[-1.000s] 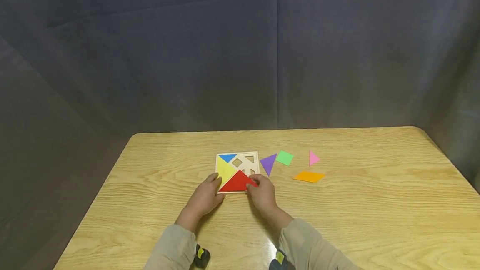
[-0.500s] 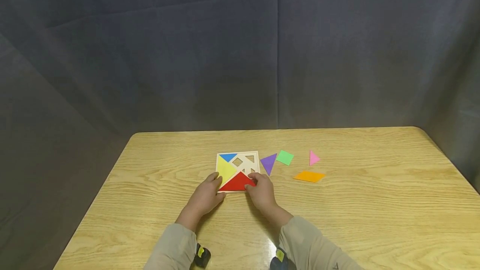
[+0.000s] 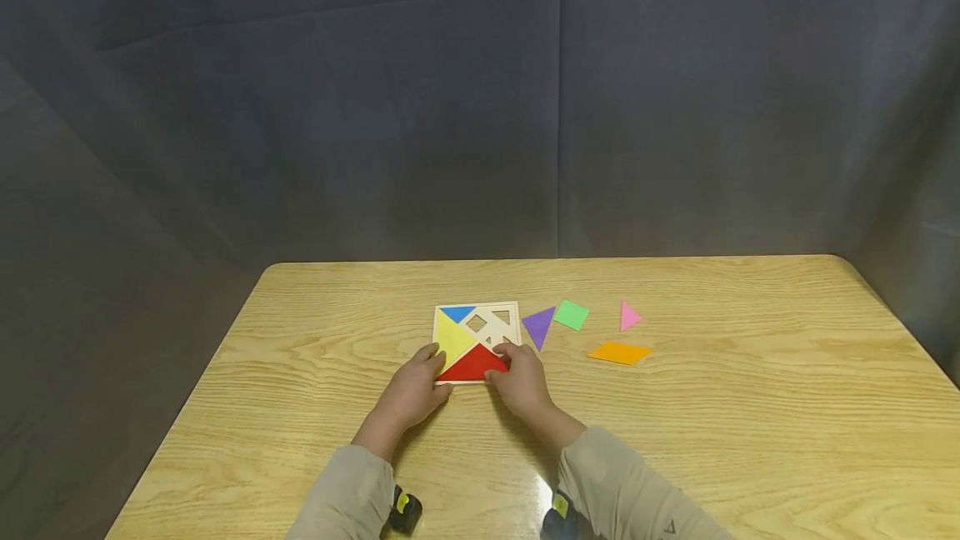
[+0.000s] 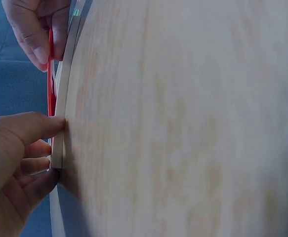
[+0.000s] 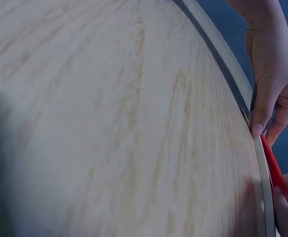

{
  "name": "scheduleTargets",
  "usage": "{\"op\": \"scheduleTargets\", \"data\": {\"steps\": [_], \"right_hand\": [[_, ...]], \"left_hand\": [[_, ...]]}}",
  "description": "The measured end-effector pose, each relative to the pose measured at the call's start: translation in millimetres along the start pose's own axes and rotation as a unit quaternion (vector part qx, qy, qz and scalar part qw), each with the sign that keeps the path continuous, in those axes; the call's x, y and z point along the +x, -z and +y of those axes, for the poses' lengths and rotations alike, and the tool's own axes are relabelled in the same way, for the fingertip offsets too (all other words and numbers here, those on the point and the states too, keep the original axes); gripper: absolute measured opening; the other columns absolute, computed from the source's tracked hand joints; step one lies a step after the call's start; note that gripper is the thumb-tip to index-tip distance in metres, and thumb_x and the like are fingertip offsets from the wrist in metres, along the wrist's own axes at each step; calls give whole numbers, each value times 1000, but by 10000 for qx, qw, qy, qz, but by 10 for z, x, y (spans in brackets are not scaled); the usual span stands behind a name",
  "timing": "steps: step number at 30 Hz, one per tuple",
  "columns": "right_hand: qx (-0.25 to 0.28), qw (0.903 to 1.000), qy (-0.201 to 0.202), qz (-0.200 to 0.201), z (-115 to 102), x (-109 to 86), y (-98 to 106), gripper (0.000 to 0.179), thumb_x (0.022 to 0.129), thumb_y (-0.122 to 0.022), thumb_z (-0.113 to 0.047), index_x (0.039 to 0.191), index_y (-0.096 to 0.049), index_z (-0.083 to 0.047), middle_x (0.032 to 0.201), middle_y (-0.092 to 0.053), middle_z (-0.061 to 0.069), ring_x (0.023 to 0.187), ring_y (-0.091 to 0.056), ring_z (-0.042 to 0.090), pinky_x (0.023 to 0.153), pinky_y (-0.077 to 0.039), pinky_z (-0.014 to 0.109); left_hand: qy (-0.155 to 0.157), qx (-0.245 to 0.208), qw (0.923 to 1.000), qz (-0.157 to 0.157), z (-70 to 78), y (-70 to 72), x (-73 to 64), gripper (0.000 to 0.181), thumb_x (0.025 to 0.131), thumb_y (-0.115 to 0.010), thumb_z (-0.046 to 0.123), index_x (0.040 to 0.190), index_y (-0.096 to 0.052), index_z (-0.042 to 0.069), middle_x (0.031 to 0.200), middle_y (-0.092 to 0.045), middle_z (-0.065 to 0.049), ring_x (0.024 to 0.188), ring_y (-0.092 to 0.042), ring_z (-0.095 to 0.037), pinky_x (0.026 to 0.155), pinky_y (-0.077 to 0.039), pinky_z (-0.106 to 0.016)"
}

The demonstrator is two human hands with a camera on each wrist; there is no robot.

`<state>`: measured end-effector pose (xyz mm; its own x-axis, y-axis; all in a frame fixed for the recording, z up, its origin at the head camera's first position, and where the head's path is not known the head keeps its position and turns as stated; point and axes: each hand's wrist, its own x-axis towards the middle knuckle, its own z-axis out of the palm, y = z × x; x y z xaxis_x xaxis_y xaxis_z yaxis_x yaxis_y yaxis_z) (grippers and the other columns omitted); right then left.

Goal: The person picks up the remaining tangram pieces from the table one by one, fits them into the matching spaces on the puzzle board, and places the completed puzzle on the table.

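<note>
A wooden tangram board (image 3: 517,322) lies on the table, with a blue triangle (image 3: 457,313) and a yellow triangle (image 3: 453,338) in it. My left hand (image 3: 407,392) grips the board's near left corner, thumb on the front edge. Across the near part of the board rests a red triangle (image 3: 472,364). My right hand (image 3: 522,383) pinches its right end between thumb and fingers, hiding that corner. Seen from the right wrist, the red triangle (image 5: 274,165) tilts, its held end raised off the board. Cut-out holes show at the board's far right.
Right of the board lie a purple triangle (image 3: 538,327), a green square (image 3: 572,315), a pink triangle (image 3: 629,317) and an orange parallelogram (image 3: 619,353). All are on the wooden table (image 3: 750,423). A dark curtain (image 3: 420,123) hangs behind it.
My right hand has shifted slightly left with the red triangle, which now sits more squarely over the near part of the board. The left hand keeps its grip on the corner.
</note>
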<state>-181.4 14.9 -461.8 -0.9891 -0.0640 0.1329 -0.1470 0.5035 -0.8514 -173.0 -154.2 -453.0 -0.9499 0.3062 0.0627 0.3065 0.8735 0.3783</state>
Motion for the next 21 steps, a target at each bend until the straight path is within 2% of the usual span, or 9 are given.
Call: {"op": "scheduleTargets", "data": {"steps": [9,17,21], "right_hand": [[-204,9995,127,-221,-17,5,11,31,68,-67,1,97,-59,8,81,-51,12,76,-49,22,70,-42,33],[-768,9948,519,-412,1,10,17,32,70,-66,-2,100,-59,8,83,-49,12,75,-47,20,69,-42,33],[-871,9931,646,-443,7,11,9,33,71,-65,-1,102,-58,8,85,-49,12,78,-49,22,74,-43,35]], "left_hand": [[-19,-35,10000,40,-2,-14,-1,46,77,-63,17,113,-51,-9,122,-42,-22,107,-46,-34,88,-38,-40],[111,-134,9998,-32,19,6,-10,46,78,-62,16,115,-50,-8,123,-41,-21,109,-44,-34,88,-37,-40],[138,-148,9998,-37,24,8,-9,46,78,-62,16,115,-50,-8,123,-41,-21,109,-44,-34,89,-37,-41]]}}
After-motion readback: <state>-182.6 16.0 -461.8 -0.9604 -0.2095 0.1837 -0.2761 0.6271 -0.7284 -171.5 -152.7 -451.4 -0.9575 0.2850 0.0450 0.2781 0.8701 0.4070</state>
